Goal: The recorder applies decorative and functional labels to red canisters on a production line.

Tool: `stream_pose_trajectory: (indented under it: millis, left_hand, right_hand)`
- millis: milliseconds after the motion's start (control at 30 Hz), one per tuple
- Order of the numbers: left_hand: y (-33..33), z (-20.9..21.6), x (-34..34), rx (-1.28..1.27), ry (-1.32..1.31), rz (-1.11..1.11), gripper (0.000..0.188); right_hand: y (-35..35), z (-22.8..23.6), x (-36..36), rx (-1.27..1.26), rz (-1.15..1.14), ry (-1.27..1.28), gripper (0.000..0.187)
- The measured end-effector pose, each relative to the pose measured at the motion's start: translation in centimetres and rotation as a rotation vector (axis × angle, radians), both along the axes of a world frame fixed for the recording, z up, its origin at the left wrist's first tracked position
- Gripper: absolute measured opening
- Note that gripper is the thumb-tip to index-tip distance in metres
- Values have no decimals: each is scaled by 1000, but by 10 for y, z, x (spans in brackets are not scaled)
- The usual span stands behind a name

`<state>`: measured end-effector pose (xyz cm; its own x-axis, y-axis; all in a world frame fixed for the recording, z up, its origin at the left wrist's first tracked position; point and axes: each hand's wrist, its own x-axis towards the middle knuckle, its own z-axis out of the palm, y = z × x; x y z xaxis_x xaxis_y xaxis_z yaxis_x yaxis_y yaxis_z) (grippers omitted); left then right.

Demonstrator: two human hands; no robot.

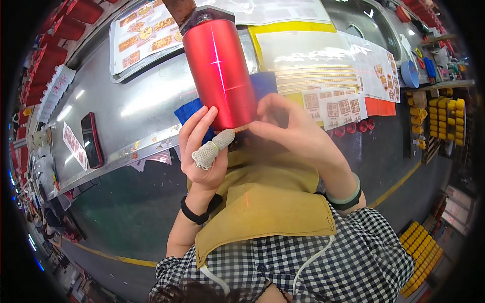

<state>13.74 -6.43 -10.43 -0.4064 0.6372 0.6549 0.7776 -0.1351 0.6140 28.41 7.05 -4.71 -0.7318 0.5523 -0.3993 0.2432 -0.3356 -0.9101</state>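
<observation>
- Fingers [207,121] of the left hand [206,161] are half bent and laid against the left side of a glossy red cylinder [222,76] near its lower end; whether it is firmly gripped cannot be told.
- The left thumb is covered by an off-white knitted sleeve [214,148], bound with a thin yellow band.
- The right hand [293,121] is curved into a loose ring, thumb and forefinger brought to the cylinder's lower right rim; whether anything is pinched between the tips cannot be told.
- The cylinder is held tilted over the front edge of the metal counter [146,96], its upper end set against a dark angular collar [207,16]. Its side is crossed by thin red lines of light.
- Blue cloth [262,84] is seen behind it, at the counter's front edge.
- Boxed characters in brown are printed on a white sheet [336,107] at the front edge, right of the hands.
- Gold stripes are carried by a clear sheet [308,58] behind that one.
- Gold-brown emblems are printed on a sheet [146,38] toward the counter's back edge.
- Near the left end, a red-edged phone [91,140] is laid beside a narrow printed slip [74,145], whose small marks are too blurred to be read.
</observation>
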Motion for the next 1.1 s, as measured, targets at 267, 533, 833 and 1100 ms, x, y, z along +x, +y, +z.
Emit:
stream_pose_trajectory:
  millis: [267, 533, 833, 1100]
  left_hand:
    - [0, -1, -1, -5, 30, 4, 41]
    - [2, 0, -2, -10, 65, 7, 39]
    - [2, -1, -3, 7, 48, -7, 39]
    - [0, -3, -2, -13, 12, 9, 36]
  right_hand:
    - [-15, 12, 10, 159, 0, 72, 36]
    - [-13, 8, 16, 586, -18, 25, 16]
    - [-23, 16, 5, 717, -68, -30, 13]
    - [-28, 13, -4, 735, -150, -87, 23]
